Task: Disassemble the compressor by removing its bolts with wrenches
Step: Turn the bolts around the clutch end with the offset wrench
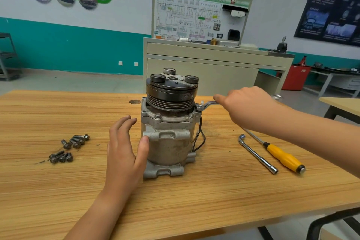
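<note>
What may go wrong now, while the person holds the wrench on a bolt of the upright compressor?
1. The compressor stands upright, and the left hand only rests against its side; a hard pull on the wrench might tip it.
2. The wrench may slip off the bolt, and the right hand could strike the pulley.

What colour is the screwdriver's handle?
The screwdriver handle is yellow, with a black collar; head view shows it best.
</note>
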`<state>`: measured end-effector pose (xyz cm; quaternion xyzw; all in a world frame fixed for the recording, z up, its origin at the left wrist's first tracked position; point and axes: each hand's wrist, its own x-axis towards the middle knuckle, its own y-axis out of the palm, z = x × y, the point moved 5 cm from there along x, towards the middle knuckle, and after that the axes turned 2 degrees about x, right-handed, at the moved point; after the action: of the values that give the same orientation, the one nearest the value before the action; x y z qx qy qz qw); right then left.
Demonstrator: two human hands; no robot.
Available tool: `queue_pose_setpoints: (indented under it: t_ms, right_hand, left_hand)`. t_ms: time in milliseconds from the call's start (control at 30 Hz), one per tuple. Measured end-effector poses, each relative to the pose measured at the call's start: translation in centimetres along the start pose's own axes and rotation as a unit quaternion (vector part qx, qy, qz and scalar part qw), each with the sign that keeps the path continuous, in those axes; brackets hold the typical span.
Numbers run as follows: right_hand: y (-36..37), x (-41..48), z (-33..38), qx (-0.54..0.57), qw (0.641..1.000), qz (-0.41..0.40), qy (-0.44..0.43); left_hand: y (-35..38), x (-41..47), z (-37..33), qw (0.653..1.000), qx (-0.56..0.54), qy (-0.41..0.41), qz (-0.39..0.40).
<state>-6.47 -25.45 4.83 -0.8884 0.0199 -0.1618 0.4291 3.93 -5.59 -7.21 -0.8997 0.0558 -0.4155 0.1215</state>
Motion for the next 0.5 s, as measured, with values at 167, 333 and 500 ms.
queue_pose_setpoints:
  t_ms: [167,333,500]
  right_hand:
    - [1.5,2.3,0.5,0.099,0.976,-0.192,-0.037]
    - [2.0,4.5,2.2,0.248,0.936,-0.243,-0.060]
    - [2.6,3.6,-0.1,0.337,0.901,-0.268,0.056]
  left_hand:
    - [0.0,0.1,0.4,1.000,0.002,0.002,-0.002]
    - [0.0,0.1,0.6,1.000,0.003,0.007,0.001]
    - [0.1,0.2,0.8,1.000,0.000,0.012,0.005]
